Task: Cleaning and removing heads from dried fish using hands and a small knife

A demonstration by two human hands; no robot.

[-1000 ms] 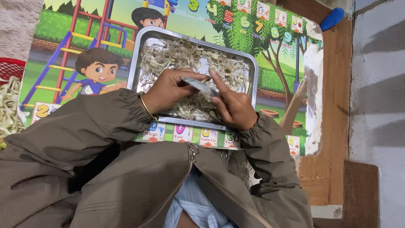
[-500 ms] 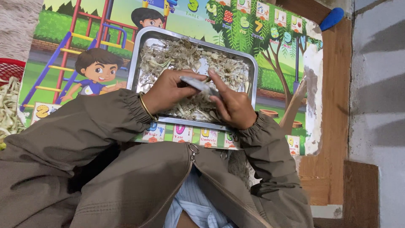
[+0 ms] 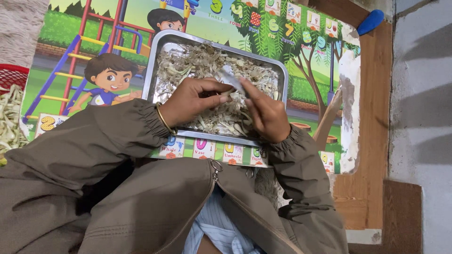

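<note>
Colourful picture mat [image 3: 117, 42], steel tray [image 3: 155, 70] on it

We see a shiny metal tray [image 3: 155, 70] on a glossy printed mat [image 3: 94, 47], beside bare wood [image 3: 376, 94].

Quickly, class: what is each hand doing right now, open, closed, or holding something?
Left hand: closed, pinching a small pale piece over the metal tray.
Right hand: closed on a small grey blade.
</note>
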